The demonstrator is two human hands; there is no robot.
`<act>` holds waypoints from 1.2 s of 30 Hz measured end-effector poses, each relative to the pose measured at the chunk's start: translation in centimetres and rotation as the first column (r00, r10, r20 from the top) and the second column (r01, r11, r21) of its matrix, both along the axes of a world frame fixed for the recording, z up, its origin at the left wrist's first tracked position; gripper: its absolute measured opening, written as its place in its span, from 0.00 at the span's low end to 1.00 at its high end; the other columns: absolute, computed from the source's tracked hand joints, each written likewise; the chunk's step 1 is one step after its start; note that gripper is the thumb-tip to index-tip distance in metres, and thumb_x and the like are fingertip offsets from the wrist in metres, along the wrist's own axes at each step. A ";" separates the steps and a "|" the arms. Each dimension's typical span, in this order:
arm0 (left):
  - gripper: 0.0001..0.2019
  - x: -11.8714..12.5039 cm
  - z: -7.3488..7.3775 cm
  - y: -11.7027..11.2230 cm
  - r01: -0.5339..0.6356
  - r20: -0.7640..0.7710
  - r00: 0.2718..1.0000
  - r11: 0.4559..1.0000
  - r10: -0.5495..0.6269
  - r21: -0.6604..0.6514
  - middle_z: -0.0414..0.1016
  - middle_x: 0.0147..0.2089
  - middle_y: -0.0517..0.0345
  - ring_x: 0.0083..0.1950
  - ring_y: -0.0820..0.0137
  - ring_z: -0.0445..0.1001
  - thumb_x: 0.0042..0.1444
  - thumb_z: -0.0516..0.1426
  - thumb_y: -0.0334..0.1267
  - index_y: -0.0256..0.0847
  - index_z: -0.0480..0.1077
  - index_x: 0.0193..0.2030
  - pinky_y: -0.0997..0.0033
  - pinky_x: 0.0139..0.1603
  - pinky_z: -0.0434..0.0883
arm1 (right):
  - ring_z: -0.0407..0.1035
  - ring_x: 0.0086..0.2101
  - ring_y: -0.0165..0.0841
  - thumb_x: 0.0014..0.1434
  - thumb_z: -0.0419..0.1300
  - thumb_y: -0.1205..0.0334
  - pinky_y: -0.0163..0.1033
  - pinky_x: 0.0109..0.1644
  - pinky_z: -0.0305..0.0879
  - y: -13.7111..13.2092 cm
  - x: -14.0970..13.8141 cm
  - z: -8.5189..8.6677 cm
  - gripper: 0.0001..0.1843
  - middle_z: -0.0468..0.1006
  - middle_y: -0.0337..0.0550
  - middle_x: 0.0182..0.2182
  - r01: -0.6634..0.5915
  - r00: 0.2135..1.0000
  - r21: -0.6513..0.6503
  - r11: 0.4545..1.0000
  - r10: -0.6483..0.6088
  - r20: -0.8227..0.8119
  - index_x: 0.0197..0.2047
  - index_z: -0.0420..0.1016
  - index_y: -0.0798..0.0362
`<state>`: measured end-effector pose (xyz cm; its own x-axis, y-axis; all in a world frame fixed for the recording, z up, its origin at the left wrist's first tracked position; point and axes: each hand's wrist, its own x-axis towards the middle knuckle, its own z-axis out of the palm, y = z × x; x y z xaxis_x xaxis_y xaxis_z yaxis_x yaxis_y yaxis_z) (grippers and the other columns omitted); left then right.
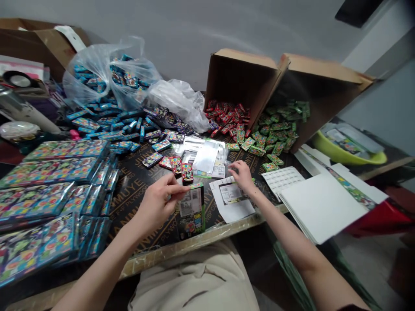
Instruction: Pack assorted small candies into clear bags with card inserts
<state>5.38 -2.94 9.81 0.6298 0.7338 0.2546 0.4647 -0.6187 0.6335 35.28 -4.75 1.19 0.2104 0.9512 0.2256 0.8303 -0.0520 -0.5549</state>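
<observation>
My left hand (160,198) pinches the top edge of a dark printed box (191,211) with green sides, near the table's front edge. Just beyond the fingertips stand small red boxes (187,172), beside a blue one (161,145) and a dark one (151,160). With fingers loosely curved and apart, my right hand (242,176) hovers by a pile of clear and white plastic sleeves (207,155). Nothing shows between its fingers. Under that wrist lies a white sheet (223,203) with a printed dark-framed card on it.
Finished-looking colourful packs (48,185) are stacked at left. Blue boxes (100,121) spill from clear bags (112,69). Two cardboard cartons (246,65) hold red and green small boxes. White cards (327,207), a label sheet (282,179) and a yellow-green basin (353,157) are at right.
</observation>
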 end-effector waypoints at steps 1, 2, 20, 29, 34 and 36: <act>0.10 0.0 0.0 0.0 -0.006 0.008 1.000 1.000 0.006 -0.011 0.62 0.30 0.58 0.31 0.73 0.64 0.56 0.52 0.35 0.42 0.75 0.38 0.74 0.31 0.62 | 0.63 0.42 0.39 0.55 0.56 0.62 0.45 0.45 0.54 0.3 1.4 -1.1 0.08 0.72 0.48 0.36 0.022 0.997 -0.071 0.997 -0.017 0.079 0.35 0.76 0.52; 0.10 0.1 0.0 -0.1 -0.013 0.014 1.000 1.000 0.014 -0.023 0.62 0.29 0.58 0.31 0.73 0.64 0.56 0.52 0.35 0.41 0.75 0.38 0.74 0.31 0.62 | 0.62 0.40 0.40 0.54 0.57 0.62 0.45 0.44 0.54 0.6 2.4 -2.0 0.07 0.72 0.47 0.34 0.029 0.993 -0.116 0.993 -0.015 0.121 0.32 0.76 0.52; 0.07 0.5 -0.5 -0.6 -0.207 0.146 0.966 0.976 0.214 -0.060 0.67 0.27 0.58 0.30 0.72 0.67 0.51 0.55 0.34 0.39 0.74 0.30 0.73 0.32 0.64 | 0.64 0.29 0.32 0.54 0.51 0.64 0.35 0.35 0.56 -0.7 0.6 -0.3 0.05 0.72 0.41 0.27 -0.026 1.000 -0.108 0.994 0.024 -0.019 0.28 0.66 0.53; 0.04 -0.2 0.0 -1.2 -0.212 0.179 0.960 0.976 0.216 -0.040 0.71 0.28 0.57 0.30 0.71 0.69 0.49 0.55 0.30 0.38 0.70 0.26 0.72 0.33 0.66 | 0.68 0.41 0.32 0.48 0.62 0.56 0.37 0.45 0.59 0.7 -11.3 9.4 0.12 0.75 0.42 0.35 -0.580 0.447 -0.063 0.812 0.253 -0.858 0.26 0.66 0.55; 0.05 -0.1 -0.2 -1.5 -0.248 0.197 0.948 0.968 0.251 -0.045 0.69 0.28 0.58 0.29 0.72 0.68 0.50 0.56 0.34 0.37 0.69 0.26 0.73 0.32 0.65 | 0.64 0.26 0.25 0.46 0.64 0.56 0.32 0.33 0.56 1.8 -12.0 8.3 0.13 0.71 0.35 0.23 -0.618 0.448 -0.114 0.778 0.229 -0.864 0.24 0.67 0.56; 0.07 0.2 -0.7 -1.6 -0.295 0.212 0.933 0.955 0.292 -0.016 0.68 0.26 0.58 0.29 0.72 0.68 0.49 0.58 0.38 0.38 0.67 0.24 0.72 0.32 0.65 | 0.62 0.24 0.24 0.46 0.64 0.57 0.32 0.30 0.54 1.9 -12.1 7.9 0.13 0.69 0.34 0.21 -0.614 0.456 -0.121 0.780 0.226 -0.861 0.24 0.67 0.57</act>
<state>5.58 -4.55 9.12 0.3182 0.8728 0.3701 0.4848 -0.4853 0.7276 23.21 -2.86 9.14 -0.3425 0.9213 -0.1843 0.0534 -0.1768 -0.9828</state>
